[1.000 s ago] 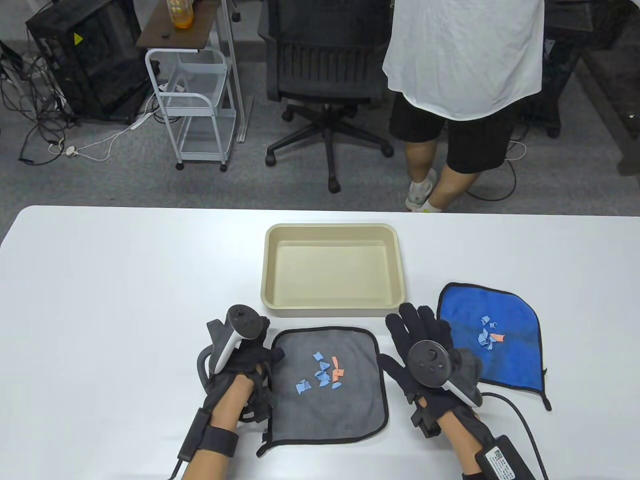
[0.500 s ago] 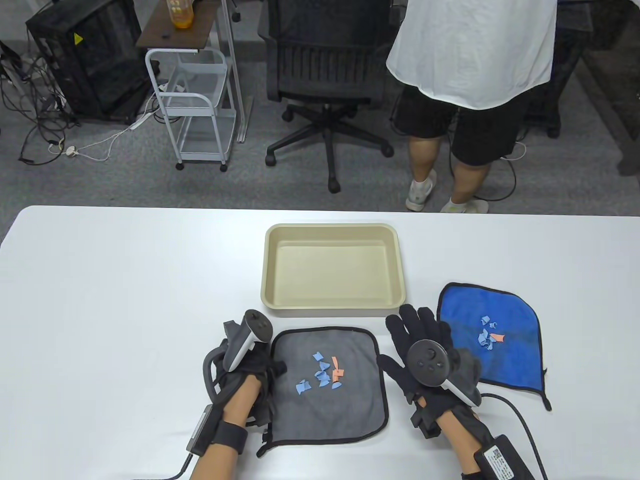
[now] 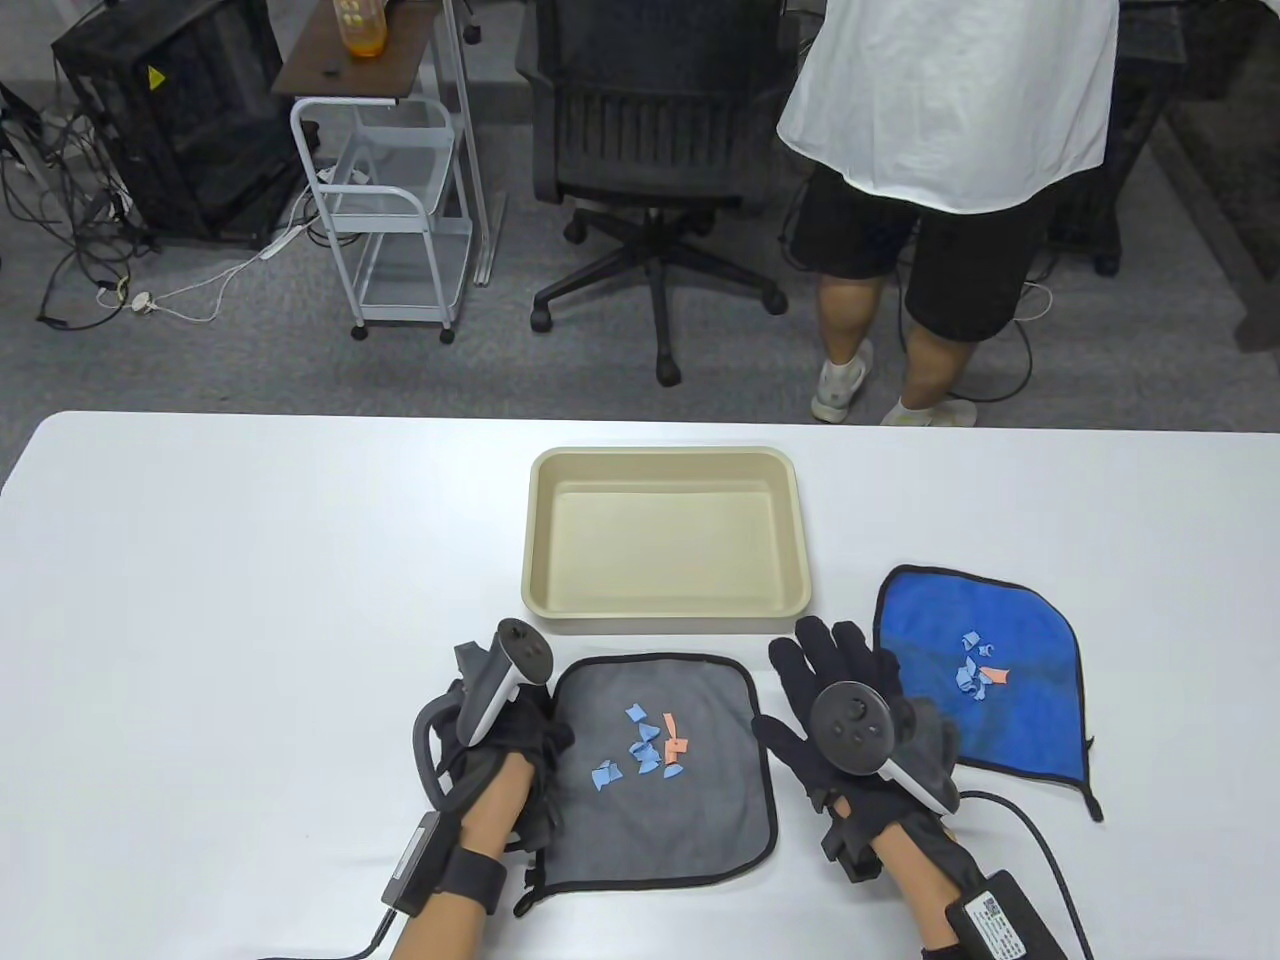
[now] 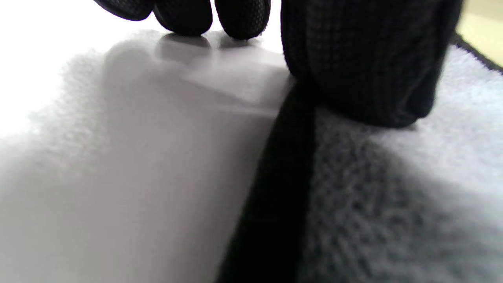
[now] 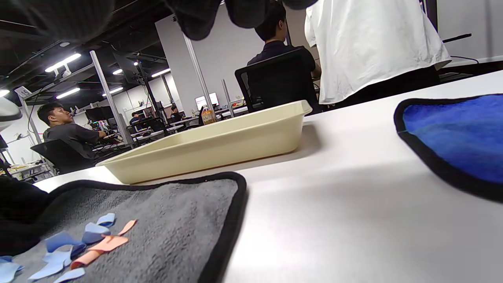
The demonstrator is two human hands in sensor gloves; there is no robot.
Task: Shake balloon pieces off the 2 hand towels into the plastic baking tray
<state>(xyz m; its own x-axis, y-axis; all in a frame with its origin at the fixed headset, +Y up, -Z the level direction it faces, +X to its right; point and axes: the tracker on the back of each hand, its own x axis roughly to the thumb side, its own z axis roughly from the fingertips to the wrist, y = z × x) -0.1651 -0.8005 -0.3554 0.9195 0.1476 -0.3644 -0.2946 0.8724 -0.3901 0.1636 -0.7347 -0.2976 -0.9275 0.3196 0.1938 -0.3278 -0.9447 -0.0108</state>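
A grey hand towel (image 3: 690, 810) with black trim lies flat near the table's front edge, with blue and orange balloon pieces (image 3: 645, 750) at its middle. My left hand (image 3: 530, 735) sits at its left edge. In the left wrist view the thumb (image 4: 353, 59) rests on the trim of the grey towel (image 4: 393, 196) and the other fingertips touch the bare table beside it. My right hand (image 3: 840, 665) lies flat with spread fingers between the grey towel and a blue towel (image 3: 1020, 720), which carries more pieces (image 3: 975, 675). The beige tray (image 3: 665, 455) stands behind both, empty.
A person in a white shirt (image 3: 950, 150) stands just beyond the table's far edge. An office chair (image 3: 650, 150) and a white cart (image 3: 390, 220) are further back. A cable (image 3: 1040, 850) trails from my right wrist over the table.
My left hand has slid right and a little forward, up to the grey towel's left edge, with the thumb now on it. The right hand barely moved. The person behind stepped right.
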